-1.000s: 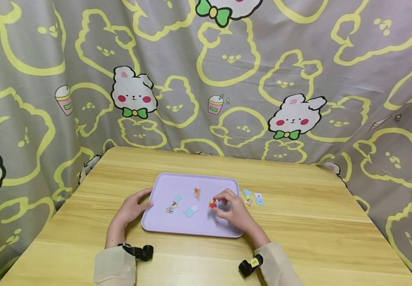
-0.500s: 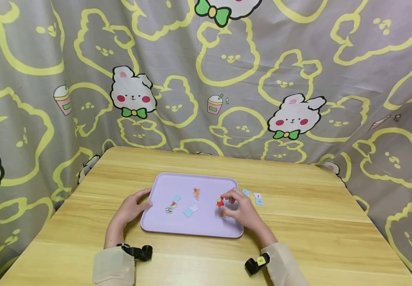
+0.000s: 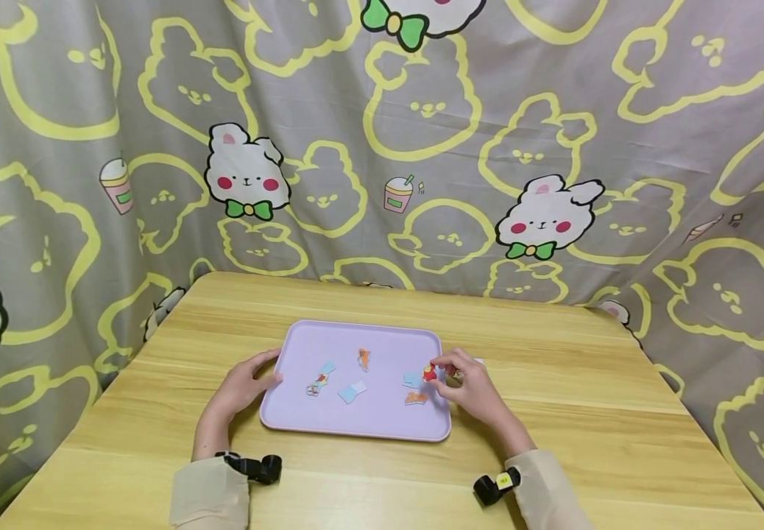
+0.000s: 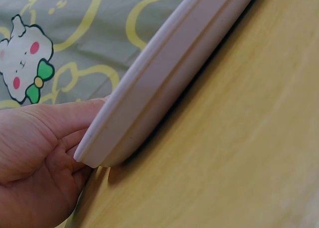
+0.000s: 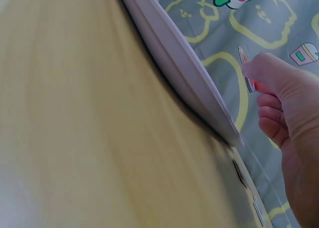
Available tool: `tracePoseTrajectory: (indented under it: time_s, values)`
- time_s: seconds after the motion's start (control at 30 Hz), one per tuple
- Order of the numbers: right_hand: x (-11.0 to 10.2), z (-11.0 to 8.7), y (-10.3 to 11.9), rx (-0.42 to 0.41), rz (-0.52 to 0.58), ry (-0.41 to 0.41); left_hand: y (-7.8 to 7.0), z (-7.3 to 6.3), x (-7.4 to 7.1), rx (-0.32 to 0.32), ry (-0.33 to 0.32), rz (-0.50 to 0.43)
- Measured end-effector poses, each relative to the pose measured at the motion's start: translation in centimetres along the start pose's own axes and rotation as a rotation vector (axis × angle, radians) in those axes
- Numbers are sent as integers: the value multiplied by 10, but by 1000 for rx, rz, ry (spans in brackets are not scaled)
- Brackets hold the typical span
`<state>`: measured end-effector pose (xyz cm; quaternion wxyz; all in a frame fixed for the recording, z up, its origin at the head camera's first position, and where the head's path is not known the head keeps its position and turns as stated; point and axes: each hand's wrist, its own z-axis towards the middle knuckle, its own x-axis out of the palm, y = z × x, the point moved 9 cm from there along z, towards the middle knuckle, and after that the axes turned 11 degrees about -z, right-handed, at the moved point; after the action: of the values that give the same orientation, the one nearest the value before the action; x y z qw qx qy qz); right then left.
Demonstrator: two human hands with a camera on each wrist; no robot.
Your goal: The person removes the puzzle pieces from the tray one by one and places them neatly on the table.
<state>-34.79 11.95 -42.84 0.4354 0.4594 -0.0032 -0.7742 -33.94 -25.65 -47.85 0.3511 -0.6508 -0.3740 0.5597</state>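
Note:
A small red and yellow puzzle piece (image 3: 430, 373) is pinched between the thumb and fingers of my right hand (image 3: 478, 390), raised over the right rim of a lilac tray (image 3: 355, 422). The right wrist view shows this piece (image 5: 243, 58) edge-on, above the tray's rim. My left hand (image 3: 241, 386) grips the tray's left edge, with the thumb at the rim. On the tray's right side lie a light blue piece (image 3: 411, 380) and an orange piece (image 3: 415, 398). Another orange piece (image 3: 363, 358) and a blue-white piece (image 3: 352, 391) lie nearer the middle.
Left of the tray's middle, several colourful pieces (image 3: 320, 380) lie in a slanting row. Loose pieces (image 5: 240, 173) rest on the wooden table (image 3: 355, 486) right of the tray, mostly hidden by the right hand in the head view. A patterned curtain (image 3: 329, 177) hangs around the table.
My right hand has carried the red and yellow piece rightward from over the tray to its right rim, uncovering the blue and orange pieces there. My left hand stays on the tray.

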Motion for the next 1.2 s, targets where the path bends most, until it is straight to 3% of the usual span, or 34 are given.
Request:
tracePoseTrajectory:
  time_s: [1.2]
  values:
    - [-57, -34, -75, 127, -169, 32, -1, 0, 0, 20, -5, 6]
